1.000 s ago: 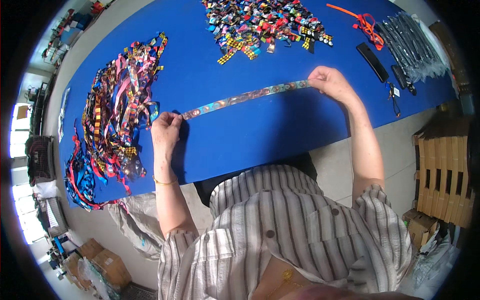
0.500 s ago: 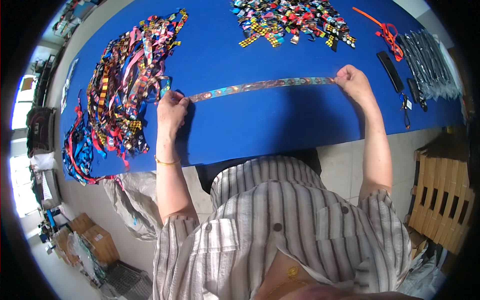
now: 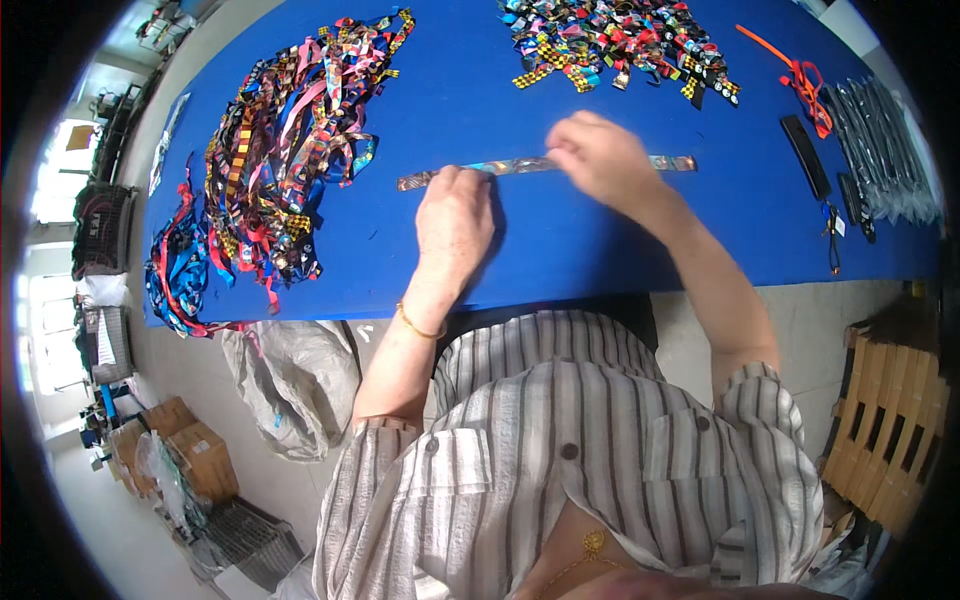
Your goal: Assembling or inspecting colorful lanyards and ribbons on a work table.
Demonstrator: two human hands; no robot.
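A narrow printed ribbon [image 3: 520, 166] in brown and teal lies flat and nearly straight across the blue table, its right end bare. The bunched fingertips of my left hand [image 3: 455, 220] press on it near its left end. Over its right half is my right hand [image 3: 605, 165], slightly blurred, with fingers curled together. I cannot make out what, if anything, is in those fingers. Part of the ribbon is hidden by this hand, and I cannot tell whether the hand touches it.
Long colourful straps [image 3: 290, 140] are heaped at the left, beside a blue-and-red bundle [image 3: 185, 275]. A pile of short printed straps [image 3: 620, 45] lies at the back. Orange-red scissors [image 3: 808, 85], a black bar [image 3: 805, 155] and plastic-wrapped dark items [image 3: 880, 145] are on the right.
Both hands were holding the ribbon's ends, stretched out. They have moved inward, and the right has let go of its end. The ribbon now lies on the table.
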